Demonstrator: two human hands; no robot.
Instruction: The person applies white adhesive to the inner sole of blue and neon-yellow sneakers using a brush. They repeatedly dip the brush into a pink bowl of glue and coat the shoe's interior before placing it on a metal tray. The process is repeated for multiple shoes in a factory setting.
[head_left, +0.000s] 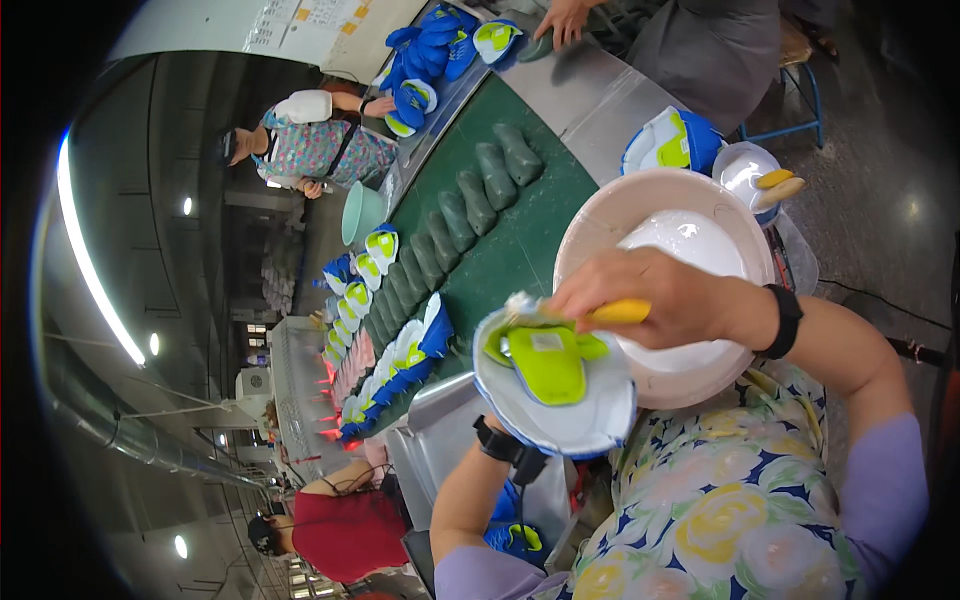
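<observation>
My right hand (pixel 640 295) is closed round the yellow handle of a brush (pixel 622 312). The brush's white-smeared bristles touch the rim of a shoe upper (pixel 610 400), white inside with a lime-green padded tongue and blue edging. From below, my left forearm (pixel 465 505) reaches to this upper and holds it up, tilted toward me; the fingers are hidden behind it. Just beyond my right hand stands a pale pink basin (pixel 575 235) with white liquid (pixel 690 232) inside. The upper overlaps its near left rim.
A green conveyor belt (pixel 535 215) carries dark shoe lasts (pixel 478 203) and rows of uppers (pixel 405 350). Beside the basin are another upper (pixel 668 140) and a small pot (pixel 745 165) with a yellow-handled brush. Blue uppers (pixel 430 50) pile at the far end. Co-workers (pixel 320 145) stand around the belt.
</observation>
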